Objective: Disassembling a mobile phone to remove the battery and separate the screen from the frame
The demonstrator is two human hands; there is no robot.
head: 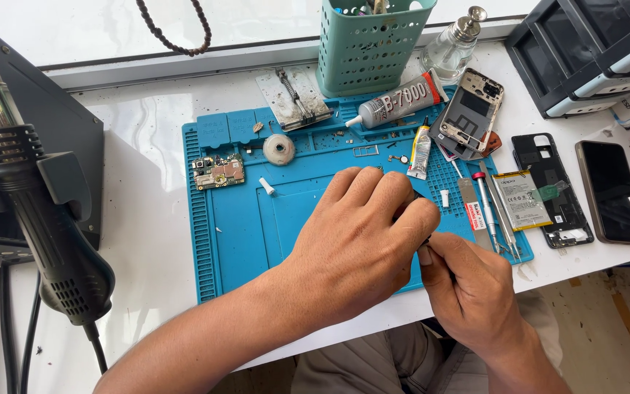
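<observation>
Left hand [362,233] is curled over the front edge of the blue repair mat [242,226], fingers bent and pinched together at the tips; whatever small part it grips is hidden beneath the knuckles. Right hand [468,288] meets it from the mat's lower right corner, thumb and forefinger closed on a thin dark tool [423,245], probably tweezers or a fine driver, of which only a short stub shows. That stub's long axis runs diagonally, pointing up and left toward the left fingertips. Both hands work close together over the mat, which likely keeps a dropped piece from rolling off the table [147,146].

On the mat's left part lies a small circuit board [218,171]; toward its back edge sit a round white roll [279,149] and a grey glue tube [399,102]. Just right of the mat lies an opened phone with its battery [523,198] exposed. Left of the mat, a hot-air gun [34,204] rests in its holder.
</observation>
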